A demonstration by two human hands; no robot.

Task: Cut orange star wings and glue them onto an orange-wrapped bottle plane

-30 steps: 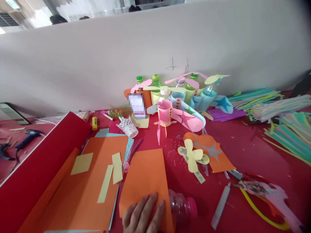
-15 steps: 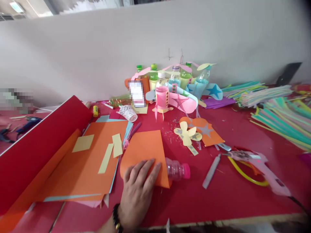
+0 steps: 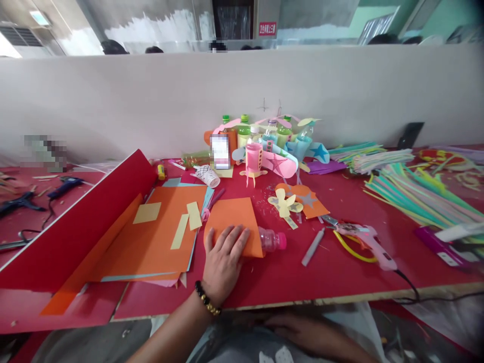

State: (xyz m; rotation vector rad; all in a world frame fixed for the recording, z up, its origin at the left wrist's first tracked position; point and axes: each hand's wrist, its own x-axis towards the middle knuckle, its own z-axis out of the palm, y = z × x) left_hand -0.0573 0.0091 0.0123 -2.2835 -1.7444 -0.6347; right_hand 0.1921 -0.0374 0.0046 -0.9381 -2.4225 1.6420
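Note:
A sheet of orange paper [image 3: 231,214] lies bent over a clear plastic bottle [image 3: 269,240] on the red table. The bottle is on its side, its pink cap [image 3: 282,240] pointing right, and most of its body is hidden under the paper. My left hand [image 3: 224,257], a beaded bracelet at its wrist, curves over the paper and holds it against the bottle. Below the table edge, my right hand [image 3: 287,325] rests in my lap in shadow; its fingers are hard to make out. A glue stick [image 3: 313,247] and a pink glue gun [image 3: 365,237] lie to the right.
Stacked orange and blue sheets [image 3: 166,232] lie left, beside a raised red board [image 3: 86,222]. Decorated bottles [image 3: 254,156] stand at the back near a phone [image 3: 220,151]. A yellow paper flower [image 3: 283,203] and star-marked orange paper [image 3: 308,200] lie mid-table. Colourful strips [image 3: 423,191] are piled right.
The camera view has tilted up and shifted, bringing the wall's top, my lap and my right hand into view. My left hand remains on the orange paper over the bottle.

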